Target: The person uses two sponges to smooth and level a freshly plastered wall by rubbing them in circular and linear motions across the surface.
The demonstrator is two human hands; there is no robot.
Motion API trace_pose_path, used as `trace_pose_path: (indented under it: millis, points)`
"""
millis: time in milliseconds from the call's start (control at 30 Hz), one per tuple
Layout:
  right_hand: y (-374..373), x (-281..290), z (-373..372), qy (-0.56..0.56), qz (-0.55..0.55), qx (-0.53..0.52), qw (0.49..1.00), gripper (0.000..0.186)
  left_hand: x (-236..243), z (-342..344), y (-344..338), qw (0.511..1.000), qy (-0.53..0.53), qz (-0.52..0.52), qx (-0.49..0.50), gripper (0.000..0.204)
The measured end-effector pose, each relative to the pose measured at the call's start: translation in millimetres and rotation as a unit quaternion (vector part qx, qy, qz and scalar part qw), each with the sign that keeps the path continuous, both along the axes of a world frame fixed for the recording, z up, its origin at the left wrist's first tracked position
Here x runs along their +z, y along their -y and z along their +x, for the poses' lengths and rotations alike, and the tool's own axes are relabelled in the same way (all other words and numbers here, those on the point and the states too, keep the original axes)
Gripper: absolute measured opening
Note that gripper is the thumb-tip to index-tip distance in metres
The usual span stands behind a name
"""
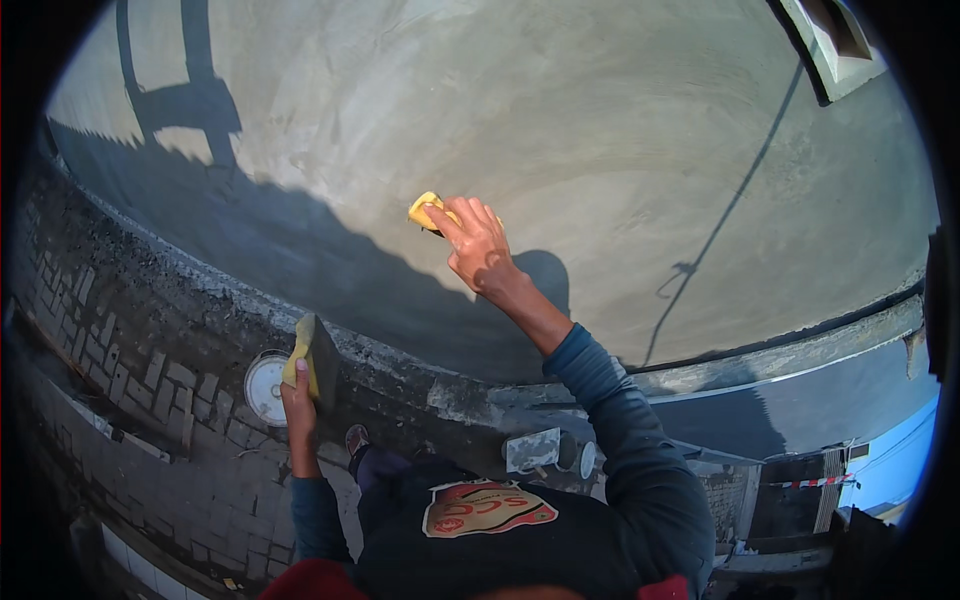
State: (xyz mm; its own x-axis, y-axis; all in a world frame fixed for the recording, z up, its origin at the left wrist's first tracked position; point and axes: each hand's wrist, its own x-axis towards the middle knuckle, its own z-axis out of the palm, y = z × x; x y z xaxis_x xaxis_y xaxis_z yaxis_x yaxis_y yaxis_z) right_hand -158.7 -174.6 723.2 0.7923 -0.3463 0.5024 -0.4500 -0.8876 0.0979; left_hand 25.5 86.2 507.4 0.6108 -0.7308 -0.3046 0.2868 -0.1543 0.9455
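My right hand [480, 250] reaches out to the grey plastered wall [620, 180]. Its fingers are closed over a yellow sponge [425, 208], which seems to be against the wall; part of the sponge is hidden under the fingers. Lower down on the left, my left hand [298, 405] grips a plastering float [321, 362] with a yellow back and a flat grey face. The float is held upright on edge, apart from the wall, with my thumb on its yellow side.
A round white bucket [264, 388] stands on the paving [190, 470] behind the float. A rough ledge [700, 376] runs along the wall's foot. Beside me are a pale board [533, 450] and small containers. A framed opening [835, 45] sits at upper right. Shadows cross the wall.
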Motion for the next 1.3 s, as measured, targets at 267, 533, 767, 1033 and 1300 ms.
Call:
trace_pose_path:
  millis: [267, 533, 767, 1033, 1300]
  points:
    - [26, 185, -19, 0.217, -0.310, -0.078, 0.922, 0.069, -29, -16, -52, 0.990, -0.067, 0.097, 0.076, 0.063]
    - [29, -150, 69, -0.164, -0.154, 0.097, 0.970, 0.036, -15, -30, -30, 0.996, -0.013, 0.068, 0.062, 0.060]
    - [-18, -102, 45, -0.013, 0.050, 0.047, 0.998, 0.060, -31, -29, -109, 0.980, -0.103, 0.051, 0.161, 0.062]
    - [22, 23, 27, -0.033, -0.253, -0.001, 0.967, 0.066, -76, -17, -121, 0.960, -0.107, 0.189, 0.178, 0.061]
    - [15, -207, 118, -0.290, -0.092, 0.146, 0.941, 0.011, -48, -25, -58, 0.989, -0.061, 0.062, 0.116, 0.060]
